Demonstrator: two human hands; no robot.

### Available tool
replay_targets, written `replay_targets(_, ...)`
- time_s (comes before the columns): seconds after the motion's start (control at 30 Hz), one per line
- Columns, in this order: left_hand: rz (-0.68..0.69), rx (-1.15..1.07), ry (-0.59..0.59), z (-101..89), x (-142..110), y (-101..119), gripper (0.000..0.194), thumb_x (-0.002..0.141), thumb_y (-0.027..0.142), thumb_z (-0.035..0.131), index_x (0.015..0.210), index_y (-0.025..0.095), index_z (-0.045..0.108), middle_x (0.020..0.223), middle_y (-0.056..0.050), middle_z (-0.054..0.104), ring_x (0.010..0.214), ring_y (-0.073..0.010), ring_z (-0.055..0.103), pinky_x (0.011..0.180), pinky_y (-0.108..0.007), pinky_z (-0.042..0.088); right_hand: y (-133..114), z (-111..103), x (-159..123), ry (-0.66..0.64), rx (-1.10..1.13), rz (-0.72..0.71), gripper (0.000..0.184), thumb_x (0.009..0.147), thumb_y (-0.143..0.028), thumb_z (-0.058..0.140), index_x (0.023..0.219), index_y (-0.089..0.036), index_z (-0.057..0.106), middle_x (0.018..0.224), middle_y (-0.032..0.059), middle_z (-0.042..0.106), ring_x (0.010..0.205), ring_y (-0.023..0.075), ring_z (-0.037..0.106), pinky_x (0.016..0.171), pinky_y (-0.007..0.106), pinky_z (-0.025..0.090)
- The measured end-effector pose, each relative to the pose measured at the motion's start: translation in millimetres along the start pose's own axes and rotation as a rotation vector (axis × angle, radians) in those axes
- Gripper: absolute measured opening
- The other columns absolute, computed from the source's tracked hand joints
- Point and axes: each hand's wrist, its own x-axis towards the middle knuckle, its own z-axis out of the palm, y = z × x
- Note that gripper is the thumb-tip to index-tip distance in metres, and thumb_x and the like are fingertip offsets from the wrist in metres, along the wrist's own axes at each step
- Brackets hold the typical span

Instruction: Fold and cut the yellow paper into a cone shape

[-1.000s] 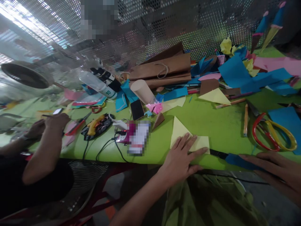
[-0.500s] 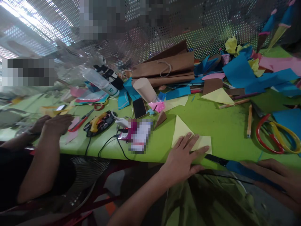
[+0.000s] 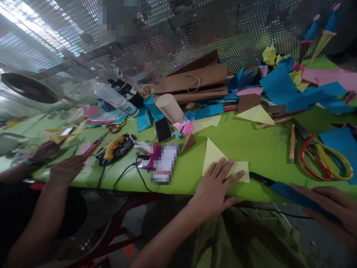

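Two bare hands are working at the near edge of a green table (image 3: 267,149). The left hand (image 3: 212,188) is lying palm-down on the pale yellow paper (image 3: 212,158), its fingers spreading apart and pressing it against the tabletop. To the right of that paper, the right hand (image 3: 326,201) is closing around the handle of a blue-handled knife (image 3: 280,188), whose dark blade is pointing at the paper from just beside its edge. Left of the paper, a phone (image 3: 166,162) is lying with its screen blurred; well farther left, a co-worker's hands (image 3: 67,169) are hovering low near a yellow glue gun (image 3: 113,147), their grip too unclear to tell. Right of the paper, a pencil (image 3: 292,145) and red-and-yellow-handled scissors (image 3: 322,153) are resting. Beyond the paper, a beige tube (image 3: 169,108) is leaning before folded brown paper (image 3: 178,85), with blue sheets (image 3: 279,87) lying to the right.
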Motion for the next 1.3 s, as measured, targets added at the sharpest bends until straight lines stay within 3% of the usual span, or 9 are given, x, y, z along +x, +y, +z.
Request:
replay_targets(0.13,-0.009,-0.001,-0.009,-0.3,0,0,0.081,0.097,0.071,0.049,0.166,0.034,0.026,0.175,-0.009,0.021,0.162,-0.0358,0.013,0.128,-0.058,0.021,-2,6,3,-0.051,-0.034,-0.08,0.056,0.1,-0.048,0.051,0.156,-0.049,0.044,0.109,0.0036,0.07,0.087,0.0239,0.078,0.066,0.031,0.064)
replay_targets(0.37,-0.017,-0.022,0.009,0.6,1,1,0.08,0.098,0.074,0.044,0.165,0.032,0.029,0.174,-0.008,0.022,0.162,-0.035,0.012,0.129,-0.057,0.02,-18,10,10,-0.005,-0.023,-0.122,0.053,0.099,-0.047,0.051,0.152,-0.049,0.049,0.104,0.0034,0.07,0.082,0.0233,0.076,0.066,0.032,0.064)
replay_targets(0.63,-0.021,-0.034,0.02,0.7,0,2,0.079,0.099,0.072,0.043,0.165,0.033,0.029,0.175,-0.007,0.021,0.162,-0.0335,0.012,0.13,-0.055,0.019,-30,14,11,-0.022,0.0,-0.096,0.056,0.099,-0.046,0.051,0.154,-0.051,0.046,0.104,0.0022,0.073,0.08,0.0246,0.078,0.058,0.031,0.063)
replay_targets(0.83,-0.02,-0.023,0.015,1.4,1,3,0.079,0.098,0.069,0.049,0.165,0.033,0.028,0.175,-0.007,0.021,0.162,-0.0342,0.011,0.129,-0.056,0.02,-40,16,12,-0.016,0.042,-0.091,0.059,0.099,-0.044,0.049,0.156,-0.056,0.038,0.106,0.002,0.073,0.083,0.0267,0.079,0.061,0.034,0.066)
replay_targets(1.07,-0.037,-0.078,0.023,-3.4,1,6,0.077,0.1,0.071,0.043,0.164,0.031,0.031,0.174,-0.007,0.022,0.163,-0.0341,0.011,0.13,-0.057,0.02,-49,26,14,-0.036,0.003,-0.121,0.061,0.098,-0.046,0.051,0.157,-0.055,0.037,0.109,0.0035,0.073,0.085,0.0276,0.078,0.062,0.036,0.065)
replay_targets(1.23,0.0,-0.127,0.03,-19.8,1,-13,0.051,0.11,0.039,0.041,0.16,0.034,0.039,0.172,0.0,0.031,0.16,-0.0224,0.026,0.127,-0.045,0.033,-49,26,13,-0.042,0.014,-0.089,0.06,0.098,-0.047,0.049,0.156,-0.056,0.038,0.11,0.0032,0.073,0.085,0.0284,0.078,0.06,0.038,0.065)
replay_targets(1.3,0.017,-0.09,0.033,-23.7,1,-25,0.046,0.11,0.031,0.04,0.155,0.036,0.047,0.169,0.003,0.037,0.159,-0.0201,0.029,0.128,-0.046,0.03,-50,24,15,-0.022,0.029,-0.106,0.06,0.098,-0.047,0.05,0.156,-0.056,0.039,0.106,0.0032,0.074,0.084,0.0283,0.078,0.06,0.037,0.065)
